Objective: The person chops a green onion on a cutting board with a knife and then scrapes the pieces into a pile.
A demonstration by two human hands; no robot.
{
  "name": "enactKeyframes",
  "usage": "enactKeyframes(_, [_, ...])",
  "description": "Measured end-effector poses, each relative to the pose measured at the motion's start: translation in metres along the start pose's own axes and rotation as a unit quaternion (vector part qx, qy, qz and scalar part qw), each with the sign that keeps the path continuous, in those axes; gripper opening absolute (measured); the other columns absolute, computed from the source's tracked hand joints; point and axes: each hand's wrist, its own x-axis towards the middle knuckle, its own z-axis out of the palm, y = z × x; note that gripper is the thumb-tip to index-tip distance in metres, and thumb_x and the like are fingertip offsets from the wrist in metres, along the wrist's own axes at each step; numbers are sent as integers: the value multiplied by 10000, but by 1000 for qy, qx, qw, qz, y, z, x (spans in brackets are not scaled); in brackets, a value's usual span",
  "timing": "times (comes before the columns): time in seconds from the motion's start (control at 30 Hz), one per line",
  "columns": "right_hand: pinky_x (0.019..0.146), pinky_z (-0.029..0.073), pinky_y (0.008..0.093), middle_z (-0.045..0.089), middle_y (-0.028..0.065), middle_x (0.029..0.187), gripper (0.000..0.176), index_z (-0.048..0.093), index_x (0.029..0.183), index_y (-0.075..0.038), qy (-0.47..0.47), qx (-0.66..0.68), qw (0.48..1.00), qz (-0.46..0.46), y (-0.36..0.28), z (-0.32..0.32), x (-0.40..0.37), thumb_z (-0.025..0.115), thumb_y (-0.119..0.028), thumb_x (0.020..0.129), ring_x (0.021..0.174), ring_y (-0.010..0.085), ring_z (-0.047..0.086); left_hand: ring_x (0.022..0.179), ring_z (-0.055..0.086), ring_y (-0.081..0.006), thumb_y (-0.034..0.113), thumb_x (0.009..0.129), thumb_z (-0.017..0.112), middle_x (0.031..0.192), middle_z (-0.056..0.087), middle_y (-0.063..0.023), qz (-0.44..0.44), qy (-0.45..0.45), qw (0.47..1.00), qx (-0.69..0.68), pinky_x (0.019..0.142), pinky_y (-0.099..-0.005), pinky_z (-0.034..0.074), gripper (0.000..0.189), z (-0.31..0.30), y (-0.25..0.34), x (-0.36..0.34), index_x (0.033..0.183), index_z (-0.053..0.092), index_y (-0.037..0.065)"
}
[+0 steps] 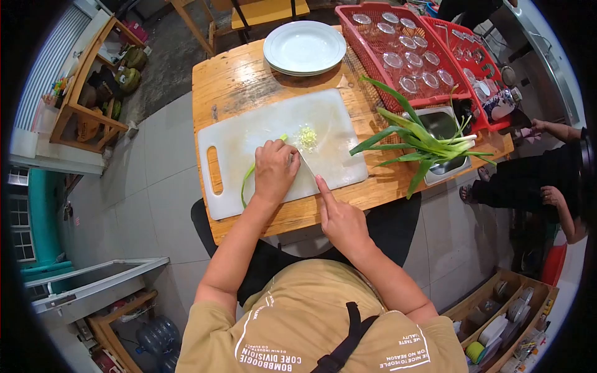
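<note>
A white cutting board (336,163) with a handle slot lies on the wooden table (233,68). My left hand (273,166) presses its curled fingers on a green onion stalk (247,181), whose long end trails toward the board's near edge. My right hand (341,222) grips a knife (307,163), index finger stretched along it; the handle is hidden in the palm. The blade lies beside my left fingertips. Small chopped pale green pieces (307,138) form a little pile just beyond the blade. A bunch of green onions (429,142) rests on a metal tray (443,121) to the right.
Stacked white plates (305,46) stand at the table's far edge. A red basket (367,53) of upturned glasses is at the back right, beside a second red basket (435,28). Another person (528,180) stands at the right. Wooden shelving (81,112) is at the left.
</note>
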Motion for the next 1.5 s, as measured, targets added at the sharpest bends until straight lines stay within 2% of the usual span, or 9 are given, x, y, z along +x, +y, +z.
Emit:
enactKeyframes(0.07, [564, 574, 490, 713, 157, 710, 691, 349, 1723, -154, -63, -7, 997, 35, -1, -11, -11, 580, -204, 1074, 593, 353, 702, 953, 617, -263, 161, 892, 811, 929, 659, -45, 1, -5, 1000, 2, 862, -431, 443, 55, 0, -2, -2, 896, 772, 121])
enactKeyframes(0.2, [588, 577, 512, 713, 169, 718, 678, 358, 1716, -144, -64, 3, 997, 45, 0, -15, -15, 574, -207, 1076, 620, 369, 710, 928, 614, -261, 165, 912, 793, 896, 647, -49, 2, -8, 1000, -1, 869, -420, 444, 64, -1, 1, -2, 938, 783, 108])
enactKeyframes(0.3, [616, 576, 541, 716, 204, 731, 640, 392, 1697, -141, -30, 35, 999, 29, 2, -8, 1, 564, -212, 1084, 639, 410, 708, 931, 615, -263, 162, 914, 790, 901, 650, -53, 6, -2, 1000, -2, 871, -423, 448, 69, -3, 1, -3, 956, 788, 107])
enactKeyframes(0.47, [669, 546, 581, 713, 263, 762, 569, 445, 1668, -160, -42, 146, 986, 64, -1, -26, 2, 535, -214, 1108, 678, 472, 695, 940, 617, -263, 154, 913, 783, 913, 643, -59, 9, 11, 1000, 0, 885, -426, 454, 87, -21, 0, -6, 981, 791, 102])
enactKeyframes(0.7, [664, 537, 582, 689, 256, 715, 573, 432, 1675, -168, -32, 154, 985, 69, 8, -29, -13, 541, -207, 1113, 669, 471, 689, 962, 622, -261, 180, 884, 827, 964, 660, -54, 32, -18, 999, 14, 890, -428, 457, 163, -23, -4, -15, 1021, 782, 104])
enactKeyframes(0.97, [623, 549, 535, 692, 200, 709, 617, 395, 1701, -162, -28, 125, 991, 32, -3, -20, -22, 557, -204, 1107, 640, 406, 698, 968, 623, -255, 191, 895, 829, 945, 660, -40, 28, -12, 999, 8, 878, -418, 443, 108, -11, -6, -10, 964, 784, 122])
enactKeyframes(1.3, [619, 572, 523, 706, 187, 722, 635, 393, 1702, -154, -17, 104, 994, 30, -6, -8, -23, 571, -192, 1093, 638, 392, 705, 922, 611, -248, 178, 898, 816, 918, 638, -44, 1, 6, 1000, -3, 868, -413, 433, 77, -5, -2, -6, 925, 778, 117])
enactKeyframes(1.5, [569, 575, 488, 702, 155, 694, 673, 385, 1712, -170, -8, 32, 999, 32, -9, 6, -10, 589, -184, 1071, 597, 344, 709, 902, 612, -251, 167, 893, 813, 883, 638, -43, 3, -12, 1000, -14, 861, -416, 434, 75, -6, -2, -4, 932, 779, 111])
